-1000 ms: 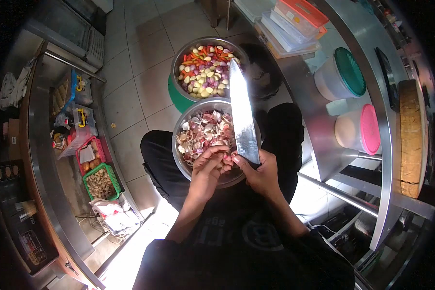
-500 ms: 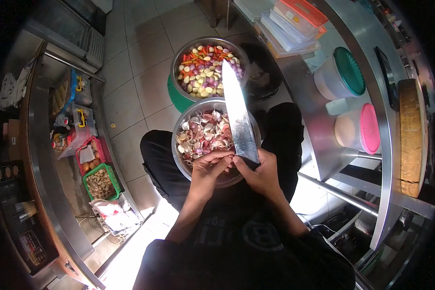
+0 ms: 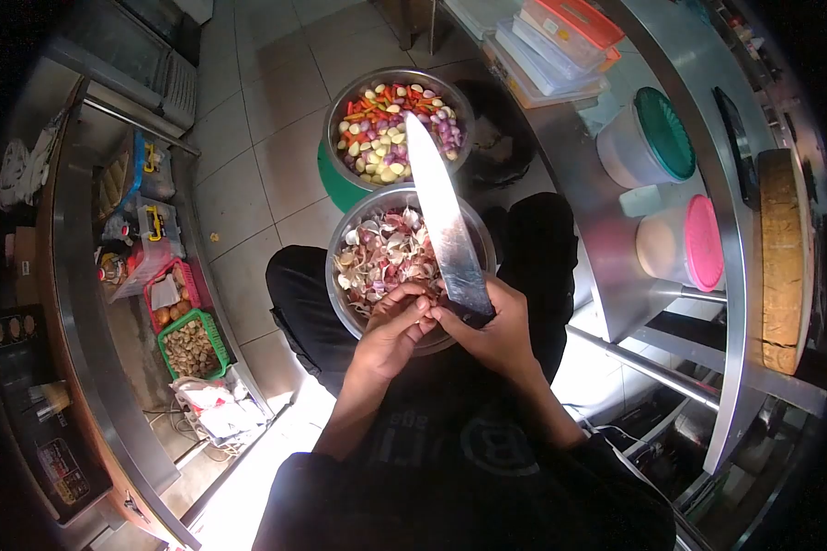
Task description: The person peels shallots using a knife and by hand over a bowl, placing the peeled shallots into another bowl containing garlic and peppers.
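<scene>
My right hand (image 3: 503, 332) is closed round the handle of a large kitchen knife (image 3: 443, 216), whose broad blade points away from me, over the bowls. Beside it my left hand (image 3: 388, 342) pinches a small garlic clove (image 3: 425, 318), mostly covered by the fingers; the right thumb meets it too. Under both hands, between my knees, sits a metal bowl (image 3: 338, 296) full of garlic cloves and papery skins (image 3: 386, 257). Just beyond stands a second metal bowl (image 3: 331, 138) with peeled garlic, shallots and red and orange chillies (image 3: 377, 147), partly behind the blade.
A green stool or tub (image 3: 338, 188) shows below the far bowl. On the left shelf are a green basket (image 3: 193, 345) and a pink basket (image 3: 174, 294). At right, lidded tubs (image 3: 663, 138) and stacked containers (image 3: 551, 55) stand on a steel shelf, near a round wooden chopping board (image 3: 781, 262).
The knife's tip has swung a little to the left over the far bowl. My hands have shifted slightly left and stay close together.
</scene>
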### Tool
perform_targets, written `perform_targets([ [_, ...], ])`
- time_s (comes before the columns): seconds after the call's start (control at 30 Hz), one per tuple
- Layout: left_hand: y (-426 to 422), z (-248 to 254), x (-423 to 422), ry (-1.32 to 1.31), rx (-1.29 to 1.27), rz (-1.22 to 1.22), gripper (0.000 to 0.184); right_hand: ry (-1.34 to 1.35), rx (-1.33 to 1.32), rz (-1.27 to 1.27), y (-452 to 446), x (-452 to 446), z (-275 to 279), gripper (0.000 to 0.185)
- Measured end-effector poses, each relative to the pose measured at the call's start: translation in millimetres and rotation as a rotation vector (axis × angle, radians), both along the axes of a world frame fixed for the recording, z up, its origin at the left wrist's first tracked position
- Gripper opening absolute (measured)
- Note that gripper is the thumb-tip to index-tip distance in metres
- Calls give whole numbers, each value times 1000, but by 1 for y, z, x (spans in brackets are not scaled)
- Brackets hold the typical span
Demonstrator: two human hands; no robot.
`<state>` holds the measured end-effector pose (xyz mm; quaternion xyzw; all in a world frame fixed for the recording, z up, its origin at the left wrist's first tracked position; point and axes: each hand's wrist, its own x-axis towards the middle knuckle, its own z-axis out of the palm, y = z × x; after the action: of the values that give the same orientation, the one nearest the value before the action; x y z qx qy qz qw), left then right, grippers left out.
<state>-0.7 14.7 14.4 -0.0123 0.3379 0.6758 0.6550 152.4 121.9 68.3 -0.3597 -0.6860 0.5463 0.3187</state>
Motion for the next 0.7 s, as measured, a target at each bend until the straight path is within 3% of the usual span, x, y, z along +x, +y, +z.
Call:
perform_targets([
  [0.17,-2,-5,-1,35,21,-42,16,-51,3,54,1,3,-4,27],
  [0.33,1,5,1,356,87,-46,14,-19,-24,59,2,4,-4,25],
  [0.7,2,-3,0,158,-3,-10,21,-75,-157,-39,-1,6,-9,19],
])
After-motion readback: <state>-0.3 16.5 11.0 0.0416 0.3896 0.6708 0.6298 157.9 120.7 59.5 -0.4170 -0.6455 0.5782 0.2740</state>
